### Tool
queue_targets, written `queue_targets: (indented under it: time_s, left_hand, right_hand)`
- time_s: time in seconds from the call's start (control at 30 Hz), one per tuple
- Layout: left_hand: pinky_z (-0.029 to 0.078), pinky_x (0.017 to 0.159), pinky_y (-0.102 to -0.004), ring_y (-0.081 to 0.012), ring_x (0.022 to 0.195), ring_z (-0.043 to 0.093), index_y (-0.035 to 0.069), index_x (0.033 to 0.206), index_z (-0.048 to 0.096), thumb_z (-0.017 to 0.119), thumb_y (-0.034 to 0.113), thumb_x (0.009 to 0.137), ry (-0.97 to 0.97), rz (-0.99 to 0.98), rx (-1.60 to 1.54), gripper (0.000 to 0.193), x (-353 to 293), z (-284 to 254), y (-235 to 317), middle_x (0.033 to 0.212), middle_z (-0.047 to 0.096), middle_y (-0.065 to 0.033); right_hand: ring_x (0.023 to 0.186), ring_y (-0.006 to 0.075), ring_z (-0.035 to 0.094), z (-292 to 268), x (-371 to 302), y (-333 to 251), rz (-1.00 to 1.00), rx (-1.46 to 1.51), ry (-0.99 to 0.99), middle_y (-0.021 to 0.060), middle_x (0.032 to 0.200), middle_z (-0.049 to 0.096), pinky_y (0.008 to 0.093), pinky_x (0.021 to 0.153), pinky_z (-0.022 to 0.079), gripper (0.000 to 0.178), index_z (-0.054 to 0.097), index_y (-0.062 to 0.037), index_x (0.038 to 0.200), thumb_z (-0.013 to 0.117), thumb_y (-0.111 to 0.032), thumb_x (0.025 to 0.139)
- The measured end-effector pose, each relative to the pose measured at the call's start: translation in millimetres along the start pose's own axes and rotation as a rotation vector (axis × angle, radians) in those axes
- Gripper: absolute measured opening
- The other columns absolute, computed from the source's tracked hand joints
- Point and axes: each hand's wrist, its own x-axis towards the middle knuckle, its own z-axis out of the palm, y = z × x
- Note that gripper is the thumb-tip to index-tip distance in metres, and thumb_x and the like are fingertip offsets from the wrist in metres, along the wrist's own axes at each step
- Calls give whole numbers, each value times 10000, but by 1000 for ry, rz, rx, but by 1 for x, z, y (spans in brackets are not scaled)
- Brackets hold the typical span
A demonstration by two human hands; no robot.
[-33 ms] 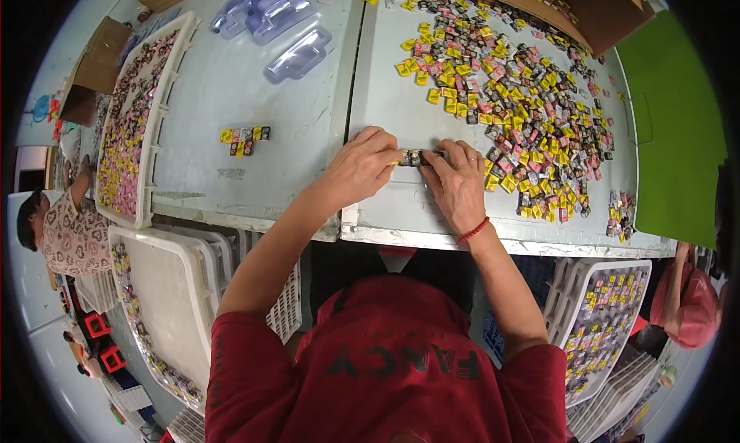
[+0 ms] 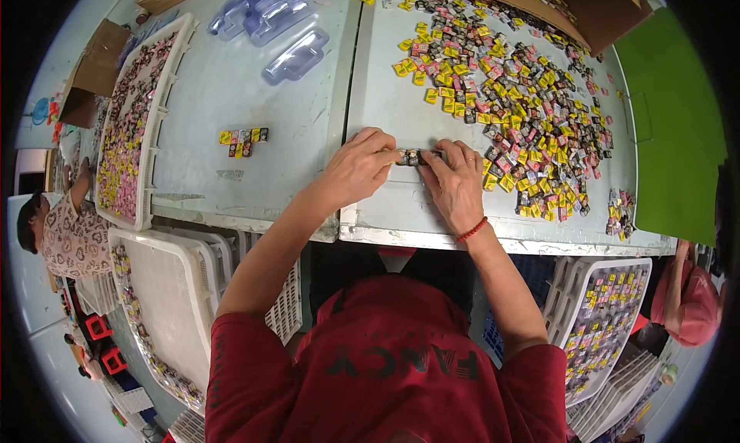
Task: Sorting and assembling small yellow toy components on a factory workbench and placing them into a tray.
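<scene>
Over the near edge of the right-hand tabletop, my left hand (image 2: 360, 168) and my right hand (image 2: 455, 182) face each other, fingers closed. Between their fingertips they pinch a short row of small, dark, box-shaped packs (image 2: 408, 157), one hand at each end. My fingers cover the row's ends, so its full length cannot be seen. Right of my right hand spreads a big loose heap of similar packs (image 2: 532, 127) in yellow, pink, black and grey. On the left-hand tabletop lies a small block of packs (image 2: 243, 141) set side by side in two rows.
Clear plastic trays (image 2: 296, 56) lie at the back of the left tabletop. A white crate (image 2: 146, 135) of packs stands further left, near a co-worker (image 2: 73, 227). Cardboard boxes (image 2: 593, 11) sit at the back right. White crates (image 2: 605, 320) stand below the table edge.
</scene>
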Motion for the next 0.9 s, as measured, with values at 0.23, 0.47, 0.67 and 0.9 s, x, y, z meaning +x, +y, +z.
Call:
queue_targets:
  time_s: [0.23, 0.47, 0.67, 0.9]
  left_hand:
    - [376, 991, -439, -357, 1205, 420, 15, 1135, 563, 658, 124, 772, 40, -39, 40, 391, -19, 6, 8, 1271, 471, -165]
    - [296, 1049, -446, -357, 1256, 355, -17, 1248, 478, 671, 292, 796, -114, -32, 194, 580, -21, 13, 12, 1338, 415, -171]
    - [266, 1061, -490, -337, 1278, 342, -13, 1282, 448, 651, 339, 811, -130, -60, 244, 622, -23, 14, 12, 1358, 405, -161]
    - [227, 1085, -514, -337, 1326, 295, -12, 1315, 422, 636, 376, 823, -198, -94, 276, 663, -25, 13, 13, 1422, 350, -149]
  right_hand:
    - [1072, 315, 509, -3, -8, -1, 58, 96, 70, 118, 1120, 575, 437, 907, 393, 306, 646, -33, 1039, 713, -121, 755]
    - [1111, 320, 483, -2, -14, -8, 27, -33, 62, 129, 1143, 562, 459, 940, 371, 329, 619, -6, 1085, 683, -119, 783]
    - [1131, 329, 472, 6, -15, -21, 30, -62, 58, 141, 1157, 543, 480, 989, 340, 346, 602, 6, 1113, 664, -123, 798]
    - [1134, 314, 478, 4, -19, -25, 66, -17, 76, 136, 1144, 554, 543, 1026, 304, 380, 586, 17, 1141, 669, -125, 799]
